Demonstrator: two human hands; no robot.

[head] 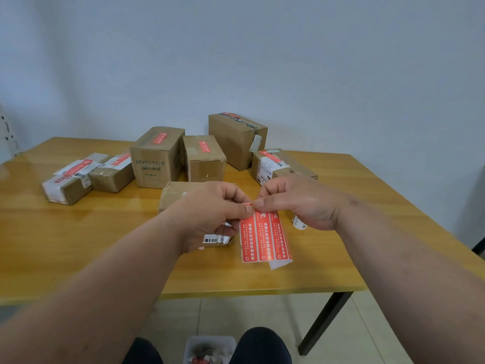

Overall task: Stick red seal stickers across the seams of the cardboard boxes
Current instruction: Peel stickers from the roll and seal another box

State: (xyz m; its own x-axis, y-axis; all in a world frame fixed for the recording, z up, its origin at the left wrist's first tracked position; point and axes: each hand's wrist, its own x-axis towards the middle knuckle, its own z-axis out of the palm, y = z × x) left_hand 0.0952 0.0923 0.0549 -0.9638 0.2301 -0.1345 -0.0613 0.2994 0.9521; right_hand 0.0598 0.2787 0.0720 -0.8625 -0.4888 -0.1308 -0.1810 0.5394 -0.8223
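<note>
- The wooden table (78, 232) is used as the work surface, and the cardboard boxes are spread over its far half, probably so that the near part stays free for the hands
- Six boxes are seen behind the hands, each with a red sticker already on its top: the tall box at the back (236, 139), the box printed HYNAUT (156, 157), the box just beside it (203, 158), the low box at the right (273, 165), and two flat boxes at the left (67, 181) (112, 172); they are judged to be finished
- One more box (181, 193) lies directly under the hands and is mostly hidden by them; no red sticker is seen on its visible part, so it is judged to be the next one to be sealed
- The sheet of red seal stickers (265, 237) is held up in front of this box, hanging down from the fingertips, with three red strips visible and some white backing at its lower end
- The left hand (210, 214) grips the top left of the sheet between thumb and fingers, apparently to keep it steady
- The right hand (296, 200) pinches the top edge of a strip, where a small corner (248, 204) is lifted; peeling is judged to be starting
- A small white roll (299, 223) lies on the table under the right hand
- A container (210, 348) is seen on the floor between the knees; its use cannot be told
</note>
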